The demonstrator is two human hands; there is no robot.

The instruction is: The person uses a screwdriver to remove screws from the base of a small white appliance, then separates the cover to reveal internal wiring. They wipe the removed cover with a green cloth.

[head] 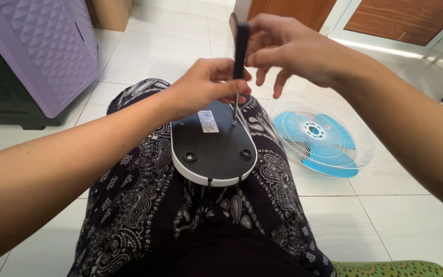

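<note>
While the oval black plastic fan base with white rim [214,149] lies underside-up on the lap, right hand [293,48] closes on a black-handled screwdriver [240,48], tip at a hole; left hand [206,84] pinches its shaft. Judged: screw work ongoing, blue-bladed fan w/ white wire grille [321,134] apart on floor.

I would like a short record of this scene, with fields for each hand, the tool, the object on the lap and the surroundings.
left hand: steadies the screwdriver shaft, above the base
right hand: grips the screwdriver handle
screwdriver: upright, black handle, tip on the base
fan base: oval, black underside, white rim, on the lap
fan grille: white wire, blue blades, on the tiled floor
cabinet: lilac, at left
</note>
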